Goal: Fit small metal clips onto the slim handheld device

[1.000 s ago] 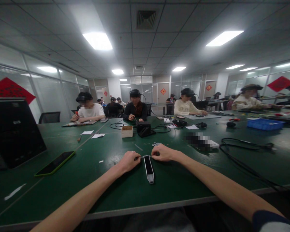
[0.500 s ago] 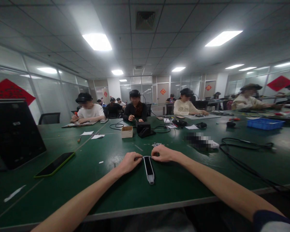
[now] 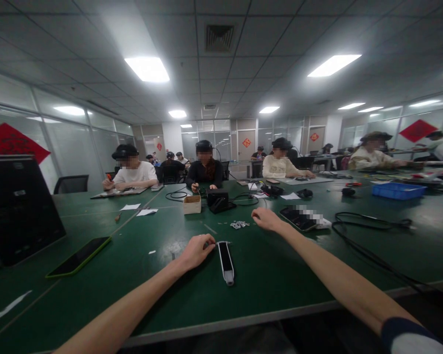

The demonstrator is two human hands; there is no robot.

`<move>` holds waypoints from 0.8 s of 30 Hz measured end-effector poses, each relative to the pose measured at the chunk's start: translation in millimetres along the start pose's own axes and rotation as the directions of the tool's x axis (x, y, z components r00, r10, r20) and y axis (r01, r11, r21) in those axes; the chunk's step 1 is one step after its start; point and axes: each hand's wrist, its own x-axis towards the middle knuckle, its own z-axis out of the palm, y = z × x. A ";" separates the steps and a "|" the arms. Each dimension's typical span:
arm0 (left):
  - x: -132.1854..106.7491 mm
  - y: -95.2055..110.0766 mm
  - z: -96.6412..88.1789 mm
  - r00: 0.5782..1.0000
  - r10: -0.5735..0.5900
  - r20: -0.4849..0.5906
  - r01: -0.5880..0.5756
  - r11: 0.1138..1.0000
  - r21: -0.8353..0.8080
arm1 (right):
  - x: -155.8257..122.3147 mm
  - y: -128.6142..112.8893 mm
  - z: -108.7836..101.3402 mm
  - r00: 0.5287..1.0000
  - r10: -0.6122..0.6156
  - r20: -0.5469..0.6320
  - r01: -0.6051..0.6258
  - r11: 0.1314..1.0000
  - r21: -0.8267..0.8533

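Observation:
On the green table in front of me lies a slim, long device (image 3: 226, 263) with a white frame, a black strip and a pale narrowed end towards me. A thin crosspiece shows at its far end. My left hand (image 3: 198, 250) is beside that far end, its thumb and fingers closed together close to the crosspiece; what they pinch, if anything, is too small to make out. Apart from the device, my right hand (image 3: 268, 219) hovers farther back and right, fingers loosely bent and nothing visible in them. A little pile of small metallic parts (image 3: 239, 224) lies just left of it.
A phone (image 3: 79, 256) with a green edge and a black computer case (image 3: 22, 211) are on the left. To the right are a partly blurred dark device (image 3: 299, 219), black cables (image 3: 369, 221) and a blue tray (image 3: 398, 191). A small box (image 3: 192, 204) stands ahead; several people sit opposite.
My right hand has left the far end of the device and moved right and away from me, uncovering the metallic parts. My left hand stays by the device. The view has shifted slightly.

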 end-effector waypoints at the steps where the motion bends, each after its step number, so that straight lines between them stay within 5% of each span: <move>1: -0.2 0.6 -0.3 1.000 0.003 0.004 -0.003 1.000 -0.004 | 0.4 5.0 3.0 1.000 0.017 0.013 -0.017 1.000 -0.007; 10: 0.6 3.7 -1.8 1.000 0.010 0.030 -0.011 0.999 0.047 | 2.2 14.1 13.2 0.983 -0.004 0.181 0.003 1.000 0.007; 24: -2.0 8.3 -4.1 0.999 0.040 0.037 -0.043 0.996 0.084 | 8.3 -1.6 23.9 0.985 -0.129 0.117 0.125 0.991 0.042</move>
